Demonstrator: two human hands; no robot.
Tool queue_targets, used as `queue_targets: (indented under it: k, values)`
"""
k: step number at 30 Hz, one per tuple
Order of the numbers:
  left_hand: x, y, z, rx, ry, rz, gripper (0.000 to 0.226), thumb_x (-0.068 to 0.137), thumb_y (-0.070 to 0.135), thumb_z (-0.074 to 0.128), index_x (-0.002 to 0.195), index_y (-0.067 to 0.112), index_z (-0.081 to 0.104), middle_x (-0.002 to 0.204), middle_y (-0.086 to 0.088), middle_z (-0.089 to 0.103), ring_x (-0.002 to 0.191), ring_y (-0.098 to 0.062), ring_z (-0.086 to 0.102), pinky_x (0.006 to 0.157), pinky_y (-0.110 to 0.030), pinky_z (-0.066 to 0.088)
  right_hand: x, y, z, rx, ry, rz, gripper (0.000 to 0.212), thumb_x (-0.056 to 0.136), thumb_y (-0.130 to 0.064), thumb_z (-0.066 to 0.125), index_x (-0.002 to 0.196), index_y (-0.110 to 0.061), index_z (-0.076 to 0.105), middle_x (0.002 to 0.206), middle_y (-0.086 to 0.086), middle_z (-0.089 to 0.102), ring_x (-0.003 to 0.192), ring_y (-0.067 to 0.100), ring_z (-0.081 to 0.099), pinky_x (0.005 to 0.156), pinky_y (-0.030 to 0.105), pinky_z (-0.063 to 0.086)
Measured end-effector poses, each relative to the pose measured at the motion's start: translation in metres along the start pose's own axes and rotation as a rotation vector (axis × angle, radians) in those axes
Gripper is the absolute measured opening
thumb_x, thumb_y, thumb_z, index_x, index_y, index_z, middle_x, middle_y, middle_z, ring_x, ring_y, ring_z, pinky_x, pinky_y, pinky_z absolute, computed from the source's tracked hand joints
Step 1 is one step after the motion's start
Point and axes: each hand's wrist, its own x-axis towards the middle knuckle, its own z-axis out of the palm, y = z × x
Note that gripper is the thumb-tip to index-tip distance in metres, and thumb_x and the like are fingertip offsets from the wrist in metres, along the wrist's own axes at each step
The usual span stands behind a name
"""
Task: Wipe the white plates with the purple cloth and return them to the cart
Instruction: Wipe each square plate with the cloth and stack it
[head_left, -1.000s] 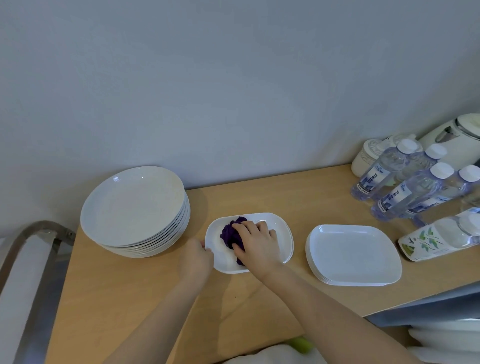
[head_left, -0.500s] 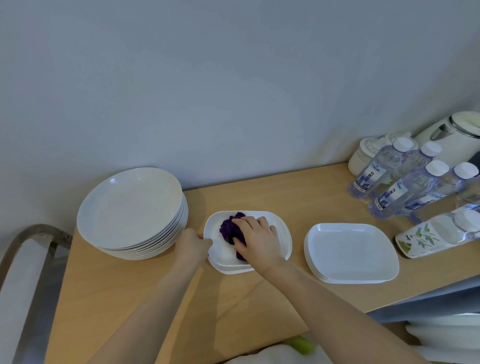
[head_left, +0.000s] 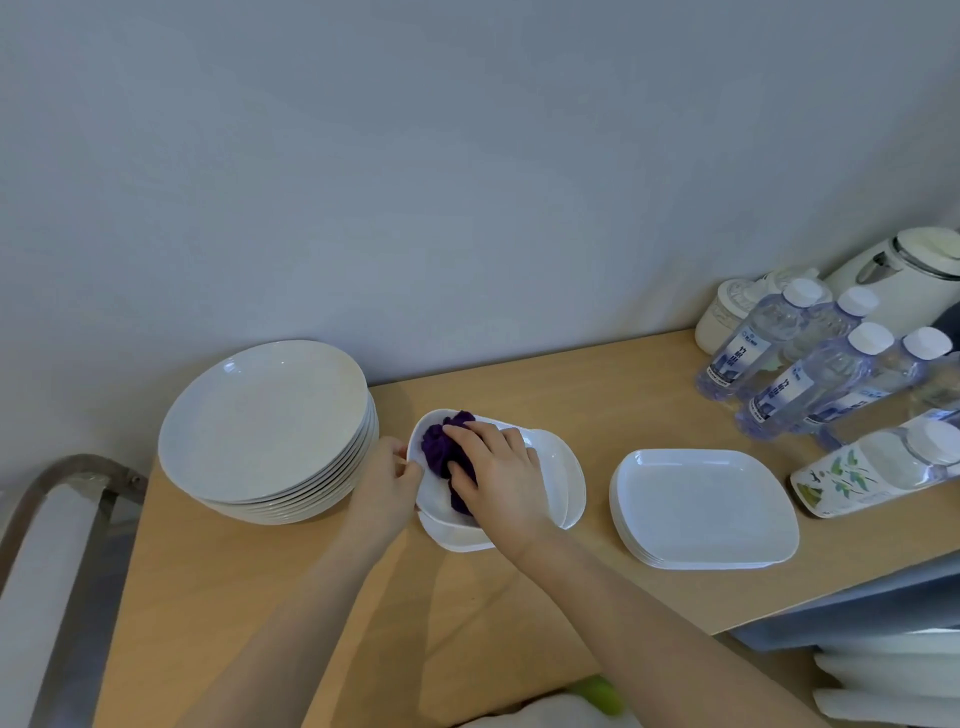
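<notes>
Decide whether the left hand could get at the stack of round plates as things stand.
Probably yes: the stack of round plates sits just beside the left hand with nothing between, but that hand grips the rim of the tilted plate and must release it first.

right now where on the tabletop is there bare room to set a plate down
Bare wood: the near strip in front of the round plate stack and the rectangular plate stack, and behind that stack toward the wall. Crowded: the right end with water bottles.
</notes>
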Motion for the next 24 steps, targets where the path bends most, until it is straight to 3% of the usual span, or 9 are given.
queue_targets:
  k: [3,6,13,16,19,24]
  values:
    - [-0.005,0.000,-0.011,-0.020,0.036,0.024,0.005,0.091,0.007,0.046,0.091,0.010,0.050,0.082,-0.007,0.051,0.075,-0.023,0.051,0.074,-0.051,0.051,0.007,0.001,-0.005,0.018,0.044,0.055,0.039,0.095,-0.031,0.045,0.133,-0.031,0.050,0.133,-0.010,0.052,0.113,0.023,0.046,0.081,0.037,0.041]
    - [-0.011,0.000,-0.019,-0.072,0.094,0.036,0.006,0.091,0.008,0.046,0.089,0.011,0.051,0.082,-0.013,0.053,0.075,-0.027,0.050,0.070,-0.049,0.048,0.011,0.009,-0.008,-0.024,0.030,0.095,0.039,0.096,-0.033,0.042,0.136,-0.034,0.045,0.137,-0.013,0.047,0.119,0.020,0.041,0.087,0.035,0.039]
    - [-0.023,0.007,-0.035,-0.120,0.173,0.106,0.009,0.093,0.008,0.047,0.085,0.012,0.050,0.065,-0.011,0.052,0.061,-0.018,0.048,0.068,-0.053,0.051,0.001,0.031,-0.008,-0.137,0.006,0.194,0.039,0.096,-0.032,0.039,0.135,-0.035,0.043,0.136,-0.012,0.047,0.118,0.021,0.042,0.089,0.035,0.040]
    - [-0.024,0.010,-0.043,-0.154,0.187,0.101,0.007,0.094,0.011,0.049,0.089,0.013,0.053,0.074,-0.019,0.062,0.061,-0.020,0.055,0.060,-0.042,0.050,-0.003,0.033,-0.003,-0.184,0.003,0.228,0.039,0.096,-0.030,0.037,0.135,-0.034,0.043,0.135,-0.011,0.048,0.116,0.023,0.043,0.088,0.035,0.039]
    - [-0.023,0.009,-0.053,-0.202,0.223,0.070,0.006,0.093,0.012,0.052,0.089,0.015,0.056,0.075,-0.010,0.067,0.056,-0.011,0.062,0.052,-0.023,0.048,-0.006,0.034,0.002,-0.218,-0.022,0.262,0.039,0.097,-0.030,0.034,0.135,-0.034,0.042,0.133,-0.012,0.049,0.114,0.023,0.046,0.087,0.034,0.038]
    - [-0.021,0.006,-0.069,-0.233,0.336,0.051,0.007,0.093,0.014,0.052,0.097,0.013,0.057,0.077,0.001,0.066,0.068,-0.010,0.065,0.049,-0.017,0.048,-0.016,0.042,0.008,-0.184,-0.106,0.269,0.042,0.098,-0.035,0.036,0.140,-0.031,0.037,0.135,-0.009,0.048,0.119,0.023,0.043,0.094,0.033,0.037]
